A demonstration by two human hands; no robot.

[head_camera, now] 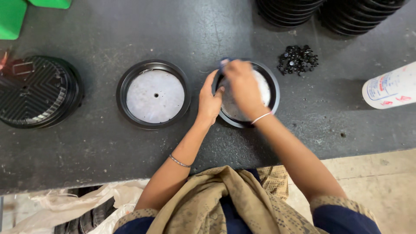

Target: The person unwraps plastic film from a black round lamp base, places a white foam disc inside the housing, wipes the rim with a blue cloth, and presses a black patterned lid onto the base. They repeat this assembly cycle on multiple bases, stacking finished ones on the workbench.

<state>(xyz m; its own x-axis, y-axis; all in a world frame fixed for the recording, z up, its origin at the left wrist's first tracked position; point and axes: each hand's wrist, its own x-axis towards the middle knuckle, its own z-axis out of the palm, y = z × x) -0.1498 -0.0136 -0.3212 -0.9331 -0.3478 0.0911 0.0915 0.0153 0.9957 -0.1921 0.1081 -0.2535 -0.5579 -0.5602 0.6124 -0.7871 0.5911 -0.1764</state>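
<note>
A round black dish with a grey metal disc inside lies on the dark table, tilted slightly up at its left rim. My left hand grips that left rim. My right hand is closed over the disc and holds a small blue thing, blurred, near the dish's far left edge. A second black dish with a grey disc and a centre hole lies flat to the left, untouched.
A stack of ribbed black round lids sits at far left. Two stacks of black dishes stand at the back right. A heap of small black parts lies beside them. A white bottle lies at right. Green blocks occupy the back left corner.
</note>
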